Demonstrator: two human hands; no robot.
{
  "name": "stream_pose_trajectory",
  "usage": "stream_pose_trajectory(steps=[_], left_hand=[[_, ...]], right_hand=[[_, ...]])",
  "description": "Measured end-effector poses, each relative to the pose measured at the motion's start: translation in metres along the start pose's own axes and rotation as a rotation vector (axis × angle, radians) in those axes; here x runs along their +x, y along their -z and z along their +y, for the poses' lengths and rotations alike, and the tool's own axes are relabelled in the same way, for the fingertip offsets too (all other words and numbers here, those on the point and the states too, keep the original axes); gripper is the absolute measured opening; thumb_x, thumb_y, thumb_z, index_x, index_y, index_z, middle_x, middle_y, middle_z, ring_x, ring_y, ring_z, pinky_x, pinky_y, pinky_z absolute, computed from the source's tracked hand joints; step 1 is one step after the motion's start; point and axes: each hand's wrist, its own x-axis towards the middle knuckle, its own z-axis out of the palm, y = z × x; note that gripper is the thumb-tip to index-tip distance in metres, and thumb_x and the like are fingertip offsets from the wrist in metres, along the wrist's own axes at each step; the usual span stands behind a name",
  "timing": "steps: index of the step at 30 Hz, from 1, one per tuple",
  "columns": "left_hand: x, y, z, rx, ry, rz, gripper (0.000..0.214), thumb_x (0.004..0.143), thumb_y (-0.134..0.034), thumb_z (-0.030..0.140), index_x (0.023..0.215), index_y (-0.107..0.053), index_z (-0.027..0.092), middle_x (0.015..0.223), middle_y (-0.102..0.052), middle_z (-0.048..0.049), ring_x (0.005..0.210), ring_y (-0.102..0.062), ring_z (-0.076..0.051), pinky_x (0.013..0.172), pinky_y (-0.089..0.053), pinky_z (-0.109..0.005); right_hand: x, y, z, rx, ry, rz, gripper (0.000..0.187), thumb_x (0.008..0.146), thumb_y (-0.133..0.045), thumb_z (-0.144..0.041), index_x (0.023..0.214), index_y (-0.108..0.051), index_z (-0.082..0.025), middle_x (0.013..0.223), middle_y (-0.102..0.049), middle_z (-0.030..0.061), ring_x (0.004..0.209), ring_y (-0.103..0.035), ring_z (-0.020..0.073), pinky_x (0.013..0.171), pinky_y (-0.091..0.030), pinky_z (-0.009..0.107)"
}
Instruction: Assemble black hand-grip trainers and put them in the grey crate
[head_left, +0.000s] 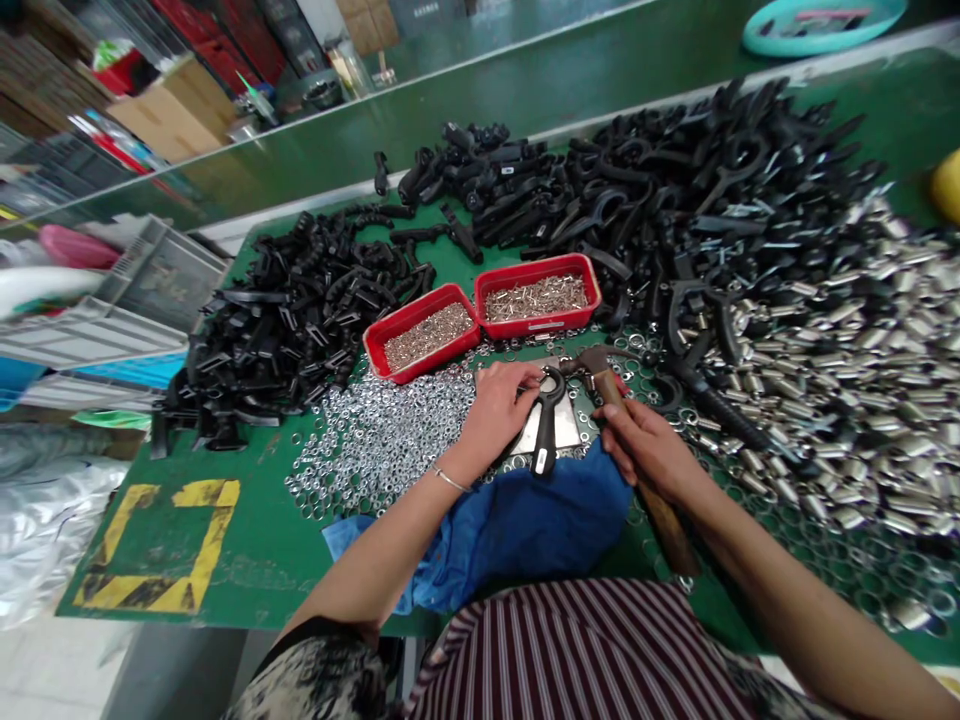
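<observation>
A black plastic handle with a ring end (548,425) lies on a pale metal plate (571,425), its ring pointing away from me. My left hand (499,405) has its fingertips and thumb closed at that ring; anything small between them is hidden. To the right, a claw hammer (663,525) with a wooden handle lies slanted, its metal head near the plate's far edge. My right hand (646,445) is closed around the hammer's handle. A blue cloth (540,525) is bunched in front of the plate. Small metal rings (390,430) spread left of my left hand.
Two red trays (420,370) of small metal pins stand beyond my hands. Black plastic parts (300,300) are heaped left, more black handles (637,180) at the back. Metal sleeves (847,400) cover the right side. Grey crates (161,280) stand beside the green table (255,560).
</observation>
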Motion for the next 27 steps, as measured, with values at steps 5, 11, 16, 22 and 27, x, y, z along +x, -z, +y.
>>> stream_pose_trajectory(steps=[5, 11, 16, 22, 27], left_hand=[[0.001, 0.002, 0.0, 0.1, -0.056, -0.059, 0.022, 0.099, -0.05, 0.021, 0.118, -0.061, 0.02, 0.11, -0.071, -0.0052, 0.102, -0.057, -0.024, 0.093, -0.039, -0.039], [0.003, -0.008, -0.001, 0.258, -0.108, -0.089, 0.028, 0.1, -0.042, 0.016, 0.125, -0.054, 0.014, 0.112, -0.068, -0.0098, 0.101, -0.055, -0.026, 0.093, -0.039, -0.041], [0.002, -0.013, 0.002, 0.423, -0.212, -0.099, 0.026, 0.102, -0.038, 0.016, 0.122, -0.054, 0.013, 0.105, -0.068, -0.0113, 0.097, -0.055, -0.026, 0.09, -0.039, -0.04], [-0.002, -0.009, 0.01, 0.525, -0.303, -0.208, 0.031, 0.104, -0.033, 0.018, 0.123, -0.057, 0.01, 0.103, -0.069, -0.0134, 0.101, -0.056, -0.027, 0.094, -0.038, -0.041], [-0.017, 0.004, 0.004, 0.269, -0.075, -0.113, 0.03, 0.103, -0.041, 0.023, 0.13, -0.053, 0.017, 0.117, -0.068, -0.0096, 0.107, -0.057, -0.024, 0.096, -0.039, -0.039]], right_hand=[[0.001, 0.001, 0.003, -0.011, -0.002, -0.006, 0.041, 0.093, -0.056, -0.059, 0.108, -0.056, -0.021, 0.069, -0.062, -0.0047, 0.033, -0.044, 0.0066, 0.029, -0.036, 0.02], [0.0, 0.001, 0.003, -0.011, -0.001, 0.002, 0.039, 0.094, -0.055, -0.058, 0.107, -0.056, -0.021, 0.069, -0.062, -0.0049, 0.032, -0.044, 0.0067, 0.028, -0.035, 0.02], [0.0, 0.001, 0.002, -0.013, -0.001, 0.002, 0.039, 0.094, -0.055, -0.058, 0.107, -0.055, -0.021, 0.069, -0.062, -0.0049, 0.032, -0.044, 0.0067, 0.028, -0.035, 0.021], [-0.003, -0.004, -0.001, -0.024, 0.0, 0.011, 0.041, 0.093, -0.054, -0.06, 0.105, -0.054, -0.022, 0.069, -0.063, -0.0043, 0.033, -0.044, 0.0075, 0.03, -0.035, 0.022], [-0.012, 0.008, -0.032, -0.343, 0.082, -0.013, 0.038, 0.094, -0.05, -0.062, 0.103, -0.057, -0.025, 0.072, -0.066, -0.0001, 0.041, -0.051, 0.0131, 0.039, -0.04, 0.026]])
